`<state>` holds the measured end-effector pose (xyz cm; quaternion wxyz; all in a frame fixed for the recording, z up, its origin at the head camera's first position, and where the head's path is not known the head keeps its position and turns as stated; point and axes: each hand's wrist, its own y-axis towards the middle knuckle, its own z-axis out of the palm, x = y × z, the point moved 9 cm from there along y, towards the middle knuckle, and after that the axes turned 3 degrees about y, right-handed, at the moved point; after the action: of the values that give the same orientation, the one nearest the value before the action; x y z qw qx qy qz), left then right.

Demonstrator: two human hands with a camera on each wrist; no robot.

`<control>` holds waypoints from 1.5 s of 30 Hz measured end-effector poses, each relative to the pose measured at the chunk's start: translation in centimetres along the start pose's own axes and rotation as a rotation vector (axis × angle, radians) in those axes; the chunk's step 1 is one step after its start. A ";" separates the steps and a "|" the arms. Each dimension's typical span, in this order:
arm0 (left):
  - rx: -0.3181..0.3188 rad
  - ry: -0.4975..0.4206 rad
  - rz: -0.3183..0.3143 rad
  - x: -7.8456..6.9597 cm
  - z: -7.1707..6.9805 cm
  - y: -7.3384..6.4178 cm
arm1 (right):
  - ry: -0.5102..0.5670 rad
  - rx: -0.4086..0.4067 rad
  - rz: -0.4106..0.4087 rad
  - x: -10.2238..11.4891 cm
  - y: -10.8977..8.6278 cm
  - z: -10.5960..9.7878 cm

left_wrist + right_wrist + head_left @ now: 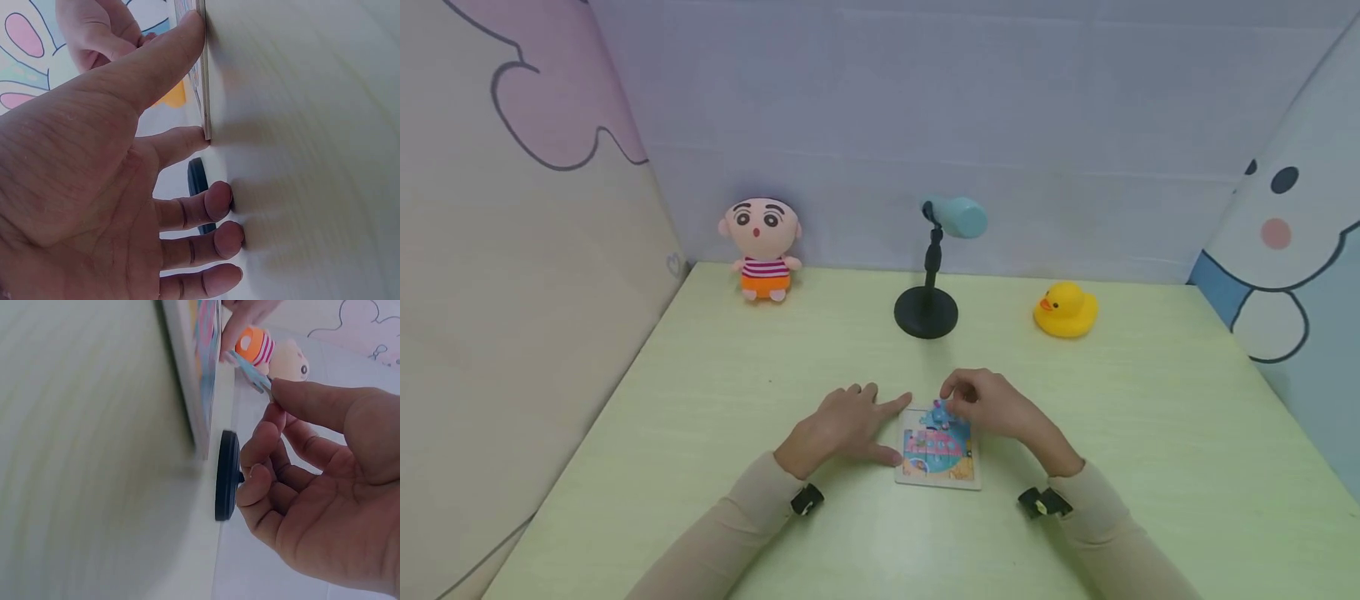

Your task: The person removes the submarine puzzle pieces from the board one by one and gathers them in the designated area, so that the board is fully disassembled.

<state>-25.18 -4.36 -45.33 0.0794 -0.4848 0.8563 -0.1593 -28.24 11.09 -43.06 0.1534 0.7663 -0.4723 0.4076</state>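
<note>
A small puzzle board (936, 483) with a pale wooden border lies on the table, its picture showing pink blocks over blue and orange. My left hand (853, 425) is spread along the board's left side, the thumb at the lower left edge and the index finger reaching the top left corner. Between the thumb and index finger of my right hand (994, 404) is a thin light-blue puzzle piece (250, 372), pinched by its edge. In the head view this piece overlaps the top of the board. The right wrist view shows it tilted and raised above the board's surface.
Behind the board stands a black round-based stand (927, 313) carrying a light-blue cylinder (962, 217). A plush doll (765, 250) sits at the back left of the table (700, 367), and a yellow rubber duck (1067, 311) at the back right. Printed cloth walls enclose the table.
</note>
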 end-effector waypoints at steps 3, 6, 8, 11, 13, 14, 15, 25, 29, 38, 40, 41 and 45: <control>0.010 -0.018 -0.008 0.2 0.0 0.0 | -0.004 -0.010 0.039 -0.8 -0.6 -1.0; 0.011 -0.019 -0.009 0.3 0.0 -0.1 | -0.006 -0.024 0.060 -1.5 -1.1 -2.0; 0.007 -0.012 -0.006 0.4 0.0 -0.2 | -0.005 -0.033 0.065 -1.9 -1.5 -2.6; 0.007 -0.008 -0.005 0.4 0.1 -0.3 | 0.003 -0.036 0.087 -2.7 -1.9 -3.2; 0.012 -0.012 -0.007 0.5 0.2 -0.3 | 0.006 -0.032 0.101 -3.2 -2.1 -3.4; 0.016 -0.014 -0.009 0.5 0.2 -0.3 | 0.009 -0.030 0.110 -3.5 -2.2 -3.4; 0.020 -0.016 -0.010 0.6 0.2 -0.3 | 0.010 -0.030 0.115 -3.7 -2.2 -3.5; 0.019 -0.041 0.000 0.7 0.5 -0.3 | -0.021 -0.040 0.187 -5.9 -2.5 -4.0; 0.021 -0.046 0.001 0.7 0.7 -0.2 | -0.047 -0.042 0.227 -6.5 -2.5 -4.1; 0.025 -0.050 0.008 0.4 0.5 -0.2 | -0.025 -0.029 0.130 -5.1 -2.2 -3.6; 0.023 -0.051 0.011 0.3 0.3 -0.2 | -0.024 -0.016 0.107 -4.5 -1.8 -3.3; 0.022 -0.053 0.013 0.3 0.3 -0.1 | -0.027 -0.010 0.097 -4.2 -1.7 -3.1; 0.024 -0.064 0.015 0.1 0.0 0.0 | -0.039 0.019 0.068 -3.0 -0.8 -2.2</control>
<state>-25.16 -4.44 -45.33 0.1137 -0.4821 0.8550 -0.1535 -29.28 14.69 -43.89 0.1231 0.7589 -0.4970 0.4023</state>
